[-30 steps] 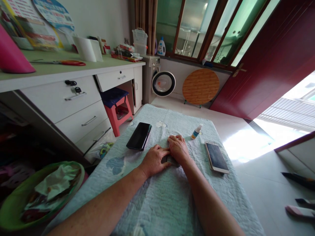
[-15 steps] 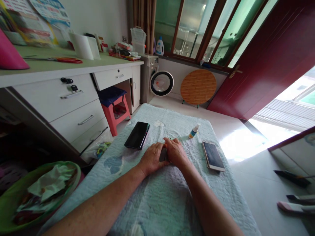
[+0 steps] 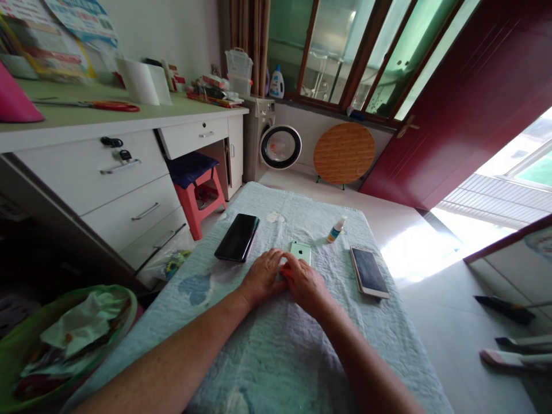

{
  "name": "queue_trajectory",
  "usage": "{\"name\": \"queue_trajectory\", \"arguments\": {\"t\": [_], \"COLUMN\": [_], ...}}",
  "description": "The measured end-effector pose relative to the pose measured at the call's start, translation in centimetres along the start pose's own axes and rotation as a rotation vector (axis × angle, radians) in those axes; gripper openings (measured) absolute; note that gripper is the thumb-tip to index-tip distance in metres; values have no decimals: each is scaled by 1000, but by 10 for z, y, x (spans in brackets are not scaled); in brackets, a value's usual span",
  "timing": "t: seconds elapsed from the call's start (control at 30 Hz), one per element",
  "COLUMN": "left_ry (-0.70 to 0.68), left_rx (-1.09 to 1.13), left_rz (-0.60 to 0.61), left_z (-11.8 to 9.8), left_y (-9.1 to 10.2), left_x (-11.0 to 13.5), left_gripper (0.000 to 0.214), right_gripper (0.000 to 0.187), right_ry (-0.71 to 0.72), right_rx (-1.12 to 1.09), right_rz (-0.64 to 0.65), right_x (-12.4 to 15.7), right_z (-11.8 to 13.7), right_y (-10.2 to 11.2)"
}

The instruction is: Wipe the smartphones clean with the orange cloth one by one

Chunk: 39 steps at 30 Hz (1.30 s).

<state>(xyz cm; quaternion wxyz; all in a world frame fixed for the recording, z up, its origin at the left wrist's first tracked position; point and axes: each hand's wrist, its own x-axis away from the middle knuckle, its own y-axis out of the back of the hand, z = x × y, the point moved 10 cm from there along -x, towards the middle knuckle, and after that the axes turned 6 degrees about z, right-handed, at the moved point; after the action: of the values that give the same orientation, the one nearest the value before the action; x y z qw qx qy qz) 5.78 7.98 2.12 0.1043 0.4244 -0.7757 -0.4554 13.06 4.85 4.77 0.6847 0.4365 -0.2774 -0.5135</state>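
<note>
My left hand (image 3: 264, 278) and my right hand (image 3: 304, 283) meet over the middle of the cloth-covered table (image 3: 276, 356). Fingers on both are bent and pressed together. A bit of orange-red shows at the right fingertips; what it belongs to is hidden. Just beyond the right hand lies a pale phone (image 3: 301, 251), its back with the apple mark facing up and its near end covered by that hand. To the left rests a large black phone (image 3: 238, 237). A small spray bottle (image 3: 336, 229) stands to the right, past a white-framed phone (image 3: 370, 272).
A desk with drawers (image 3: 129, 172) runs along the left, with a red stool (image 3: 196, 192) under it. At lower left is a green bin (image 3: 125, 293) holding crumpled paper. Behind the table are an open washing machine door (image 3: 280, 147) and a round wooden tabletop (image 3: 344, 154).
The pale phone's marked back now shows beyond my right hand. A dark grey surface that showed between my hands is out of sight. My hands have come closer together.
</note>
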Motion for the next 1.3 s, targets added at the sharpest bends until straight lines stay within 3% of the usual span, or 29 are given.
{"name": "queue_trajectory", "arguments": {"t": [0.17,0.33,0.53,0.77,1.03,1.13,1.3], "left_ry": [-40,-37,-29,7,-20,-38,-27], "left_rx": [5,48,60,66,57,68,98], "left_rz": [70,100,111,84,122,118,115], "left_z": [-8,-10,-10,-3,-7,-8,-8], "left_y": [0,1,2,1,0,1,2], "left_x": [-1,-1,-1,1,0,0,0], "left_gripper": [52,46,50,70,56,54,62], "right_gripper": [17,17,17,17,20,23,23], "right_ry": [83,142,90,-8,-176,-173,1], "right_rx": [-70,-8,57,116,109,89,46], "right_rz": [-20,-35,-45,-122,-253,-252,-161], "right_x": [7,8,0,-6,-6,-4,1], "right_z": [5,8,-5,-24,-61,-58,-25], "right_y": [4,2,-1,12,23,24,20]}}
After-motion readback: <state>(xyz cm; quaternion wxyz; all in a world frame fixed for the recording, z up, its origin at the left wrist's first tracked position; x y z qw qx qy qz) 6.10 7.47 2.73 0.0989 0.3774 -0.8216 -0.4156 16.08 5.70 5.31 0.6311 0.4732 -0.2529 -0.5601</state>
